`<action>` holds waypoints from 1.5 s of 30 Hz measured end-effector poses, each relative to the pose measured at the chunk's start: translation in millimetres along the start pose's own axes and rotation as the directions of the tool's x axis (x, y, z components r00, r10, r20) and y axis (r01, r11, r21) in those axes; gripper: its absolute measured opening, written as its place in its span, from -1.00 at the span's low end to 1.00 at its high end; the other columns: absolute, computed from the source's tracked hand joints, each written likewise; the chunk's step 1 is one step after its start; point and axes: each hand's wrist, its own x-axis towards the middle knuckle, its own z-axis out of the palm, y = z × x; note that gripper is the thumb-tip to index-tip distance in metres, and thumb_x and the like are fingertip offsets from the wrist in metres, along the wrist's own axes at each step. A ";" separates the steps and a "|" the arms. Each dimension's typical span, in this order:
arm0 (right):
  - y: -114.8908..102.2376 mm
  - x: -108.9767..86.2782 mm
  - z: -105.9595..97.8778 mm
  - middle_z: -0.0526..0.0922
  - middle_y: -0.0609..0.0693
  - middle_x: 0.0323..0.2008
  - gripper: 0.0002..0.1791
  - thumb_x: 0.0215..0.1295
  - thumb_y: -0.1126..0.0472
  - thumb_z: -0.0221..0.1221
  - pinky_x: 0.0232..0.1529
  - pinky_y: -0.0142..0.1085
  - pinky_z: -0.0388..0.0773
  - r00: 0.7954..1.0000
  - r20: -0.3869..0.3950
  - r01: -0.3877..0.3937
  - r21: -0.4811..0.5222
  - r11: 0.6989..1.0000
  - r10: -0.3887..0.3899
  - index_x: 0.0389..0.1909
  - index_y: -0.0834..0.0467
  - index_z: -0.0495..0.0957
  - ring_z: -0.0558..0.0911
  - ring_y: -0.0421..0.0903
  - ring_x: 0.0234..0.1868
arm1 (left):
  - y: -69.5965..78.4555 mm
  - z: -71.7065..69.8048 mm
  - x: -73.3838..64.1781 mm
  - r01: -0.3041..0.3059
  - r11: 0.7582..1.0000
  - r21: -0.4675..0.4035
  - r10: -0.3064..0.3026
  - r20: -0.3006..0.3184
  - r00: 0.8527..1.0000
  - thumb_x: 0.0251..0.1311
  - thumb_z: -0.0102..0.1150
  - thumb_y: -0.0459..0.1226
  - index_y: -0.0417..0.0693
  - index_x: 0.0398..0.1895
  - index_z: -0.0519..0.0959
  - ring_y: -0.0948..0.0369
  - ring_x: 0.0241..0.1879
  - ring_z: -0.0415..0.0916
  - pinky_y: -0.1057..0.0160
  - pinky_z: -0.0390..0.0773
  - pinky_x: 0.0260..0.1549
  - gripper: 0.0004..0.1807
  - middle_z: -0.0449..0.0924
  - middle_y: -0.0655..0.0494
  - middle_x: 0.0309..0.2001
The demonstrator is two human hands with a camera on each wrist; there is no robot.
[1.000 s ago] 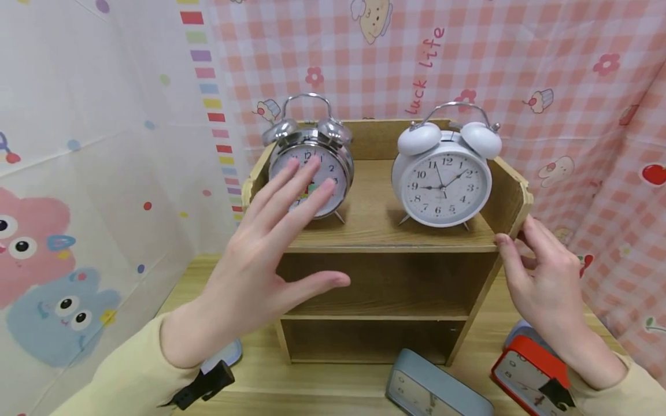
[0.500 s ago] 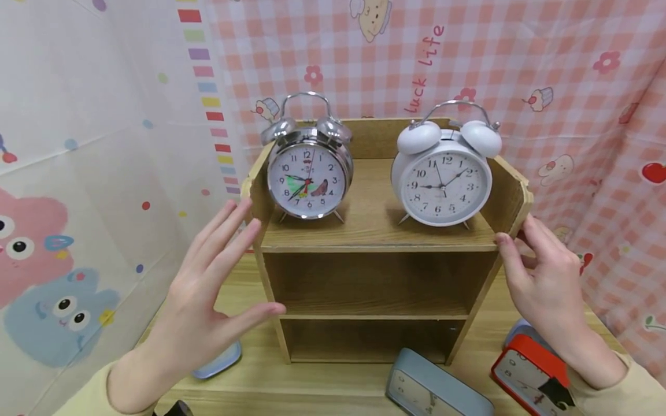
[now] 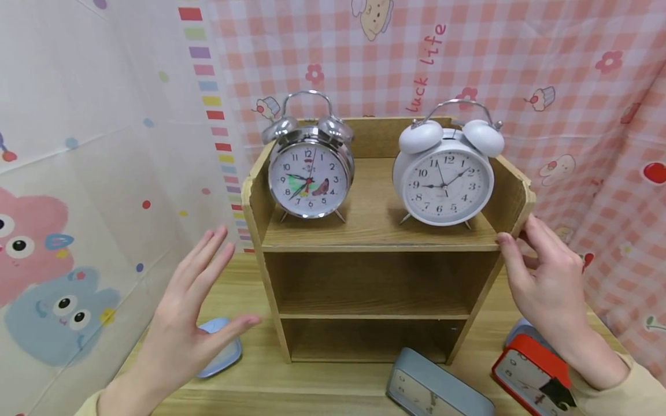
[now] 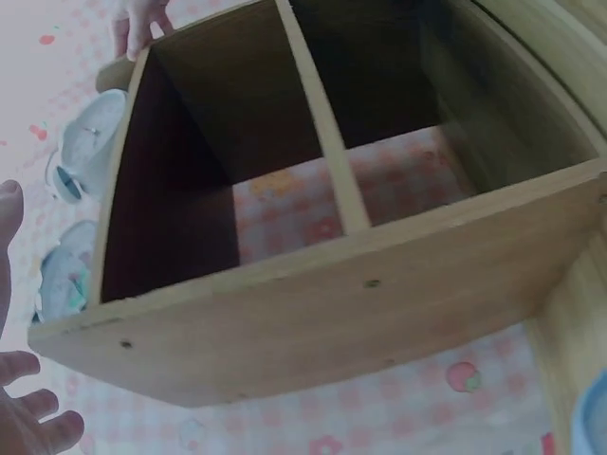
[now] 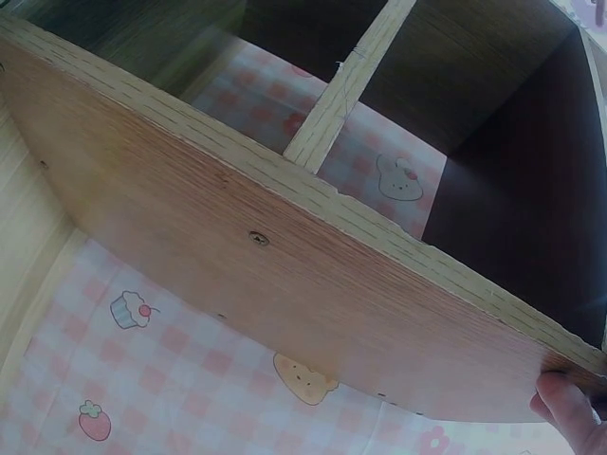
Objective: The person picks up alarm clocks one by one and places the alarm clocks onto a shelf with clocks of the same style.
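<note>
A small wooden shelf [image 3: 380,249] stands upright on the table, open at the front. On its top board, a silver twin-bell alarm clock [image 3: 310,179] stands at the left and a white twin-bell alarm clock [image 3: 447,184] at the right. My right hand [image 3: 548,277] grips the shelf's upper right side panel, thumb at the front edge; in the right wrist view only part of that hand [image 5: 569,412] shows. Left of the shelf, apart from it, my left hand [image 3: 179,320] hangs in the air, fingers spread and holding nothing. Its fingertips [image 4: 38,403] show in the left wrist view.
On the table before the shelf lies a grey-blue clock [image 3: 439,381]. A red clock [image 3: 531,370] is at the right, partly hidden by my sleeve, with a bluish object [image 3: 522,328] behind it. A light-blue object [image 3: 229,352] lies by my left hand. Patterned cloth [image 3: 364,69] hangs behind.
My left hand has drawn back down and left from in front of the silver alarm clock, uncovering its dial. My right hand stays on the shelf's side; both alarm clocks have not moved.
</note>
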 end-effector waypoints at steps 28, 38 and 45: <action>-1.4 0.2 -0.7 0.54 -0.48 -0.02 -0.67 0.41 0.46 0.24 -0.12 -0.85 0.42 1.000 0.007 -0.017 -0.004 1.000 0.017 0.16 0.31 0.65 0.53 -0.75 0.04 | -63.7 -6.7 -95.2 0.429 0.868 0.251 -0.484 0.232 0.844 0.03 0.63 -0.11 0.16 0.61 0.31 -0.26 0.43 0.38 0.70 -0.07 0.48 0.03 0.45 -0.20 0.49; -1.4 0.5 -1.0 0.67 -0.10 -0.05 -0.66 0.42 0.45 0.24 -0.11 -0.86 0.42 1.000 0.012 -0.016 -0.009 1.000 0.016 0.18 0.31 0.64 0.53 -0.74 0.04 | -85.6 -8.2 -125.0 0.526 0.778 0.344 -0.627 0.365 0.688 0.21 0.50 0.05 -0.09 0.54 0.36 -0.37 0.36 0.42 -0.44 0.45 0.19 -0.10 0.46 -0.33 0.45; -2.5 0.2 -1.4 0.71 0.24 -0.06 -0.65 0.42 0.46 0.23 -0.11 -0.86 0.41 1.000 0.017 -0.015 -0.010 1.000 0.015 0.19 0.33 0.63 0.51 -0.77 0.05 | -94.2 -6.7 -142.9 0.535 0.758 0.373 -0.651 0.382 0.656 0.24 0.47 0.07 -0.18 0.51 0.38 -0.42 0.31 0.46 -0.48 0.46 0.18 -0.11 0.48 -0.38 0.41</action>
